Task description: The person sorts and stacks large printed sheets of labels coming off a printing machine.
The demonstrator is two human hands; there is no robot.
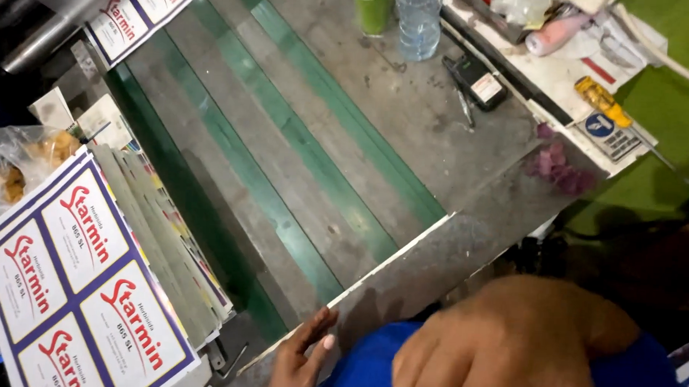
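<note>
Right hand point(499, 344) curled loosely on blue cloth point(369, 370), left hand point(300, 360) open, touching grey board point(434, 258)

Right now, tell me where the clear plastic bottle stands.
The clear plastic bottle stands at the head view's top centre, right beside the green cup.

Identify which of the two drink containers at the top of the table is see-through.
The clear plastic bottle is the see-through one. The green cup just left of it is opaque, shorter and open-topped.
</note>
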